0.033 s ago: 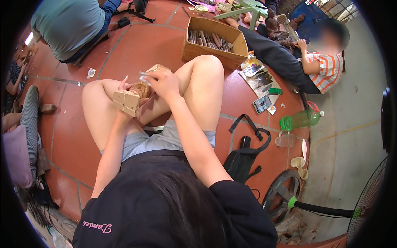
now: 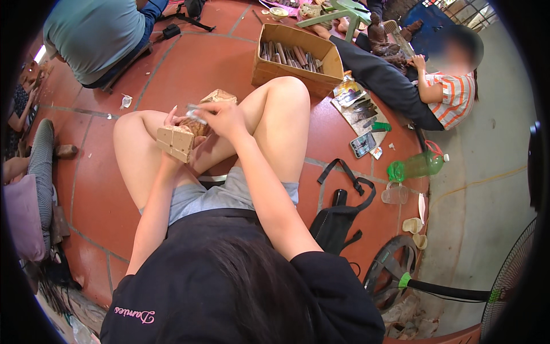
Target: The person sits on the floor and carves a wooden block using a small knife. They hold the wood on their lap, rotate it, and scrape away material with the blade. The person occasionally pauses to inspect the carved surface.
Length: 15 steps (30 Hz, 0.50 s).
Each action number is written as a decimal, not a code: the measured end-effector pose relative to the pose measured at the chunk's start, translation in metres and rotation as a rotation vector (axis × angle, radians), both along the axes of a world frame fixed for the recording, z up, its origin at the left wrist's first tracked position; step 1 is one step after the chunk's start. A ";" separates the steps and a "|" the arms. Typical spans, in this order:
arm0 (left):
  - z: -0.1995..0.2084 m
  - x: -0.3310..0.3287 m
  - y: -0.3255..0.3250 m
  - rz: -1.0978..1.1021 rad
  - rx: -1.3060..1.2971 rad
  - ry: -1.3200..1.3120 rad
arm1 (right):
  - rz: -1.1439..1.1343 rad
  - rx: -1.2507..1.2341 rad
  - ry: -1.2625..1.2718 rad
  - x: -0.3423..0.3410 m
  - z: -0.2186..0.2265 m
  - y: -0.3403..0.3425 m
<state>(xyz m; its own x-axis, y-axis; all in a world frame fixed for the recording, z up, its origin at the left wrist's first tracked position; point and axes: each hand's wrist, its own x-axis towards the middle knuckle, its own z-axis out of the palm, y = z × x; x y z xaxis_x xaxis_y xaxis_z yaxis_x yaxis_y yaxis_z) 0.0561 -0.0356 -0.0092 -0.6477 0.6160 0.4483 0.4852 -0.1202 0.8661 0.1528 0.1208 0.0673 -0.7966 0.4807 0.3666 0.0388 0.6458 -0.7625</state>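
A light-brown wooden carving [image 2: 176, 143] lies across my lap, its flat, pale base facing me and its far end rounded. My left hand [image 2: 199, 140] is wrapped round it from below, partly hidden behind the base. Over the top of the carving, my right hand [image 2: 228, 117] pinches a small whitish folded piece [image 2: 196, 114], which looks like sandpaper or cloth; its exact kind is not clear. That piece is at the carving's upper surface. The carved detail beneath is largely covered by my fingers.
Beyond my right knee stands a cardboard box [image 2: 292, 80] of handled carving tools. To the right are a phone [image 2: 362, 144], a green bottle [image 2: 418, 166], a clear mug [image 2: 395, 193], a black bag [image 2: 335, 223] and a fan [image 2: 507, 286]. Co-workers sit ahead and at both sides.
My right hand has shifted slightly down and left along the carving, with the whitish piece in its fingers. The left hand and the carving stay in place.
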 end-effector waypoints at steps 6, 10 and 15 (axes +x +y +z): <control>-0.007 -0.006 -0.002 0.029 -0.040 0.118 | -0.136 0.307 -0.065 -0.004 -0.006 0.007; -0.006 -0.004 -0.004 0.020 -0.066 0.089 | -0.049 -0.181 0.020 0.004 0.004 -0.002; -0.007 -0.004 0.002 0.011 0.038 0.091 | -0.111 0.158 -0.070 -0.002 -0.011 0.007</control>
<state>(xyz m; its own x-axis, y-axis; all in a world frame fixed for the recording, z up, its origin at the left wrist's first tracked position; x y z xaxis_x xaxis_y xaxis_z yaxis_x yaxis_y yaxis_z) 0.0518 -0.0339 -0.0159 -0.6100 0.5906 0.5282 0.5631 -0.1458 0.8134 0.1508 0.1282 0.0565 -0.7683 0.5078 0.3897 0.1656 0.7458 -0.6453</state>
